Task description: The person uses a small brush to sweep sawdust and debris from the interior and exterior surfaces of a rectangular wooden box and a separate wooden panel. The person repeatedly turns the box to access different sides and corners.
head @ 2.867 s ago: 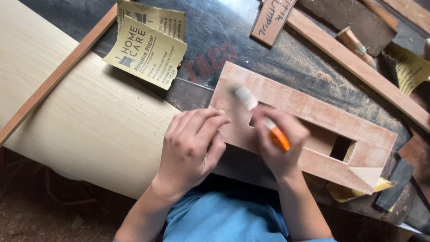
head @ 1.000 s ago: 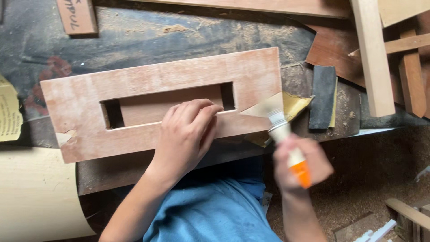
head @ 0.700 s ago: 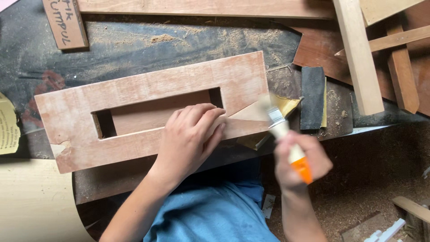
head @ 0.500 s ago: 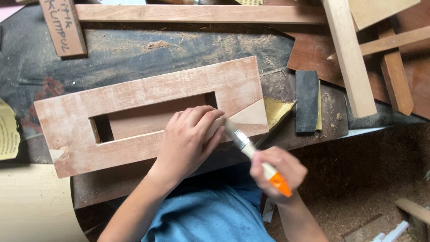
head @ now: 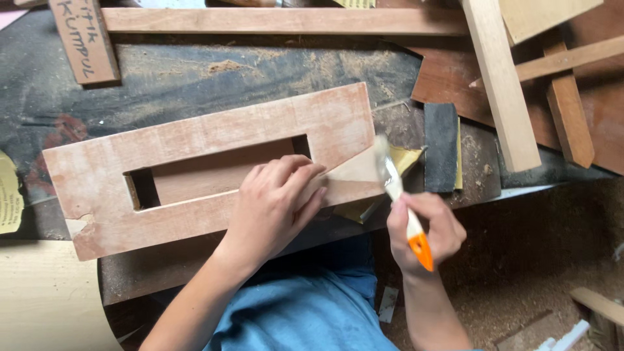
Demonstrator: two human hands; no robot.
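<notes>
A reddish wooden board [head: 195,140] with a long rectangular slot lies across the dark workbench [head: 195,78]. My left hand [head: 273,205] rests flat on its near rail, just right of the slot, pressing it down. My right hand [head: 426,231] grips a small paintbrush [head: 396,188] with an orange handle end. Its pale bristles are blurred at the board's right end, over a folded yellowish sheet [head: 400,162].
A dark sanding block [head: 442,156] lies right of the board. Pale and reddish wood strips [head: 500,84] are stacked at the upper right, and a long strip [head: 273,19] runs along the back. A light panel [head: 39,299] sits at lower left. Sawdust covers the floor [head: 552,260].
The view has shifted from the board's left part to its right end. My right hand has swung the brush from beyond the board back onto its right end; my left hand stayed on the board.
</notes>
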